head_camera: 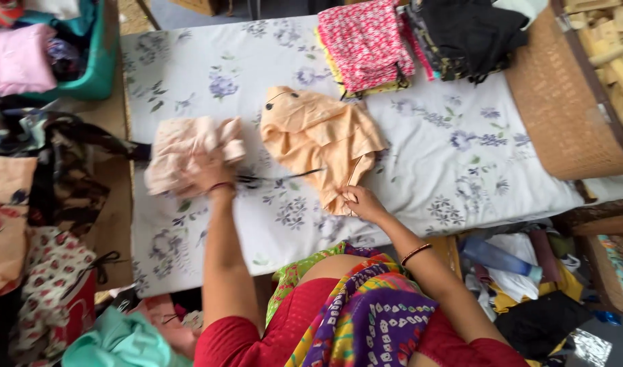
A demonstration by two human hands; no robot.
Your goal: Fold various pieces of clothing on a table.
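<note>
A white sheet with blue-grey flowers (454,156) covers the work surface, and everything else sits around or upon it. Off its right edge stands a big woven basket (563,115), brown and close-woven. At the sheet's far edge lies a stack of folded cloth: a black piece (471,30) beside a pink-and-white printed fabric (366,41), the two touching. Beyond the sheet's far left corner a teal tub (101,61) holds a pink garment (16,58).

In the middle of the sheet lies a peach garment (318,136), partly folded, its near corner drawn down to a point. To the left of it, still on the sheet and apart from it, is a pale pink bundle (186,146), crumpled and somewhat blurred.

The person stands at the sheet's near edge, in red sleeves with a bright many-coloured scarf (366,312) hanging down the front. The right hand (362,202) pinches the near corner of the peach garment, fingers closed together on the cloth. The left hand (213,173) is buried in the pale pink bundle, gripping it, fingers bunched in the fabric.

A thin dark cord (277,178) runs across the sheet from the left hand toward the peach garment. A thin bangle (416,253) sits on the right wrist.
</note>
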